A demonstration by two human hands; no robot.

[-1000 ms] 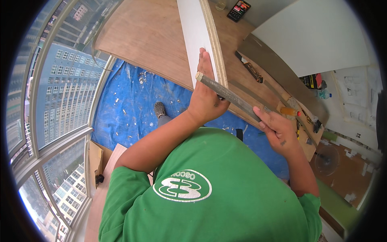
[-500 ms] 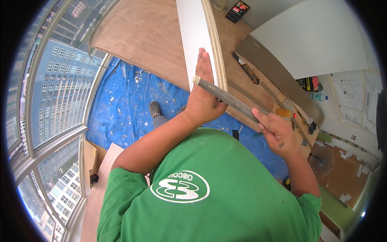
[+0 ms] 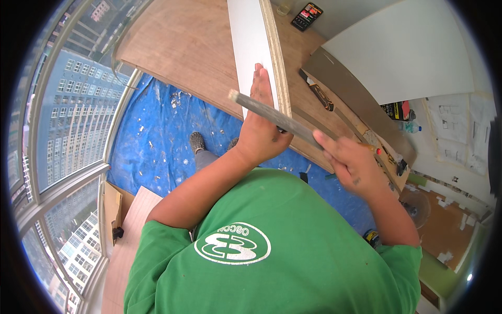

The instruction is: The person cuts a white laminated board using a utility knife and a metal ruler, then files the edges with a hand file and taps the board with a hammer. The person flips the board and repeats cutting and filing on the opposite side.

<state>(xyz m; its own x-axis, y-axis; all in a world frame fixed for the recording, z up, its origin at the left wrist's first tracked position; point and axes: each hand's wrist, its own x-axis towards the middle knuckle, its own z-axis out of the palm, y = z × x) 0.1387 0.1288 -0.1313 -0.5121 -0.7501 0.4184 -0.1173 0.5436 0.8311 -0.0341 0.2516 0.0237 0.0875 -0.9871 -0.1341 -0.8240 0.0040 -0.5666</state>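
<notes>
A white-faced plywood board (image 3: 250, 39) stands on edge on the brown wooden worktop, its layered edge (image 3: 278, 57) turned up and to the right. My left hand (image 3: 261, 125) grips its near end, with the fingers stretched flat along the white face; the thumb is hidden. In my right hand (image 3: 350, 162) is a long grey flat file (image 3: 277, 118), held by its near end. The file slants across the board's near end and over my left hand, and its pale tip (image 3: 232, 95) sticks out to the left. My right hand's grip hides the file's handle end.
On the worktop (image 3: 183, 36) lie a utility knife (image 3: 317, 91), a phone (image 3: 307, 17) and a tool handle with a red end (image 3: 377, 150), partly behind my right hand. A large white panel (image 3: 402, 52) leans at the right. Blue sheeting (image 3: 157, 136) with scraps covers the floor; windows line the left.
The file has slid left along the board's edge, its tip now farther beyond the white face. My right hand moved left with it. My left hand keeps its place on the board.
</notes>
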